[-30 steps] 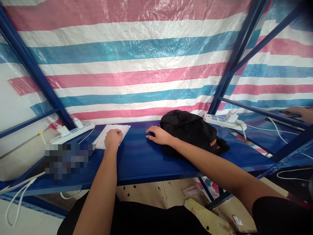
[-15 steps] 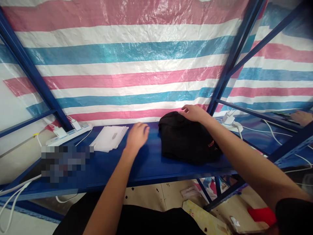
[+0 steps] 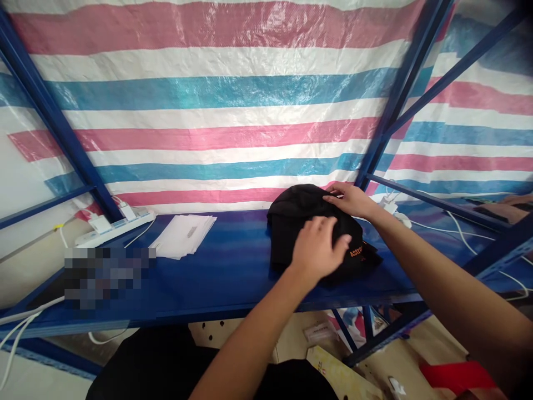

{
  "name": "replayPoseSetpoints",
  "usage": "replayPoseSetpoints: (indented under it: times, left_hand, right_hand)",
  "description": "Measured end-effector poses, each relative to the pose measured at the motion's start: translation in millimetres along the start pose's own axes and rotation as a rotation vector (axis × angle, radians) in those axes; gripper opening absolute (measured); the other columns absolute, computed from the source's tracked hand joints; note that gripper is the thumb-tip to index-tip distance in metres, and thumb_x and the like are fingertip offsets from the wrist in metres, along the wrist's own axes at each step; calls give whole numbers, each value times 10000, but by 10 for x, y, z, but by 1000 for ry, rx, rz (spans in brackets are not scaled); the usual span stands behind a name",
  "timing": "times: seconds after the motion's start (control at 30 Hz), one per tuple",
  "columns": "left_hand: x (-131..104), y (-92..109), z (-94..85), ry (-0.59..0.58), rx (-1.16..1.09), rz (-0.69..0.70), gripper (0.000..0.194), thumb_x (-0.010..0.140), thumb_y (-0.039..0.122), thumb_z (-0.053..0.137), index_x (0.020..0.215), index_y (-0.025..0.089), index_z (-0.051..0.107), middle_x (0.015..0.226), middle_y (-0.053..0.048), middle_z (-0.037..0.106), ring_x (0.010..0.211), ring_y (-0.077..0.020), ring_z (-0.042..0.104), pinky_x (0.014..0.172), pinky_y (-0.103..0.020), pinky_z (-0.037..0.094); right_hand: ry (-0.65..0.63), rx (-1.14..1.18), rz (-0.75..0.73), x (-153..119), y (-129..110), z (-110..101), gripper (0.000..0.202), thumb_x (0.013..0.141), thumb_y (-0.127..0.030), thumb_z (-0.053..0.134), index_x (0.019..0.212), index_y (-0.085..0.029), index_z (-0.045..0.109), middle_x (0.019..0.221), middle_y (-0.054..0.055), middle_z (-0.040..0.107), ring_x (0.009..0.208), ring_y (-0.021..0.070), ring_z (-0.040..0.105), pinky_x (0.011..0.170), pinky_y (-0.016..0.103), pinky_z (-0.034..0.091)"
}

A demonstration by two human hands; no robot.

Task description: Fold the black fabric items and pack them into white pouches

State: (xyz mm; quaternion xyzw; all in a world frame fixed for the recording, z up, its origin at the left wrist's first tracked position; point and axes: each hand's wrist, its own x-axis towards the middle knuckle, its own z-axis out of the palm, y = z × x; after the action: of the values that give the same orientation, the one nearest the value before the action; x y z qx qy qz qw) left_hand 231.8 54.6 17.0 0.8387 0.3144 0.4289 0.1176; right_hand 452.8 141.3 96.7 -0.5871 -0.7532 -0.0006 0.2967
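A black cloth item (image 3: 287, 239) with orange lettering lies bunched on the blue shelf (image 3: 233, 272); I cannot tell whether it is a bag or a garment. My left hand (image 3: 317, 247) is over its front, fingers spread and thumb apart, covering part of the fabric. Whether the palm presses on it is unclear. At the item's far right edge, my right hand (image 3: 347, 199) has its thumb and fingertips closed on the fabric. A small flap sticks out at the right, beside the lettering.
Several white sheets (image 3: 185, 236) lie left on the shelf, near a power strip (image 3: 116, 226) with plugs and cables. A pixelated patch hides something at the left end. Blue posts (image 3: 383, 130) frame the shelf. Another person's hand (image 3: 516, 201) shows far right. Below is a yellow box (image 3: 341, 375).
My left hand has moved right, from the bare shelf to over the black cloth. My right hand has shifted slightly right along its top. The cloth has changed shape, and more lettering shows.
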Motion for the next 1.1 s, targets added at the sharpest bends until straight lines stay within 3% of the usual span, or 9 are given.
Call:
replayPoseSetpoints:
  times: [0.1,0.2,0.33,0.43,0.6,0.77,0.83,0.93,1.1]
  left_hand:
    - [113,-498,-380,204,-80,-146,694,1037,440,644,1631,166,416,1670,-214,456,1586,-360,401,1322,-512,330]
    - [174,-959,-744,352,-249,-504,1055,903,550,817,1710,155,261,1805,-238,222,1706,-391,126,1370,-549,193]
    - [113,-1313,-1116,103,-798,-679,849,830,634,877,1517,217,604,1644,-184,557,1589,-414,438,1258,-566,421]
    - [30,-1331,-1408,70,-997,-600,642,793,576,929,1265,168,776,1393,-177,755,1370,-399,669,1147,-548,542]
    - [-32,-1009,-2224,200,-814,-462,583,769,573,949,1184,178,837,1228,-126,828,1225,-362,752,1115,-506,576]
    - [19,-1012,-2957,104,-538,-645,601,681,632,979,1055,178,851,1122,-145,843,1101,-386,786,975,-502,633]
    - [38,-1252,-3000,99,-401,-677,612,702,644,959,1081,179,837,1169,-152,831,1112,-383,780,984,-494,622]
    - [-22,-1722,-2787,237,-101,-673,695,758,602,925,1283,179,754,1348,-178,762,1208,-382,740,1056,-504,581]
    - [-356,-2189,-2277,97,412,-486,621,929,438,772,1462,147,639,1550,-218,608,1473,-383,545,1240,-498,422]
  right_hand:
    - [64,80,-160,-99,-325,-112,404,1017,-604,588,1100,-226,708,1051,91,772,964,277,726,875,387,566]
    - [124,169,-243,-188,-651,-207,396,1042,-611,589,1134,-237,683,1040,77,740,937,256,688,829,364,554]
    - [194,281,-264,-221,-982,-286,408,1044,-641,599,1135,-248,661,990,55,714,834,220,648,713,321,519]
    - [240,223,-221,-213,-1197,-355,413,1041,-642,609,1164,-251,663,824,23,671,694,205,589,641,314,468]
    - [198,140,-139,-236,-1564,-484,400,1021,-644,645,1101,-252,655,627,-19,541,572,190,500,568,304,408]
    - [-48,394,-67,-80,-1723,-150,431,1019,-679,628,1073,-251,625,724,-8,632,620,183,590,518,260,440]
    - [-119,439,37,51,-1663,196,379,1036,-621,633,1111,-250,618,759,-5,659,616,176,612,498,248,461]
    - [-281,407,177,231,-1477,768,235,1056,-430,659,1134,-214,613,874,43,726,654,180,675,550,273,551]
    - [-136,75,-121,307,-1325,1318,264,1005,-310,755,1220,-167,702,1155,141,783,999,260,751,885,345,593]
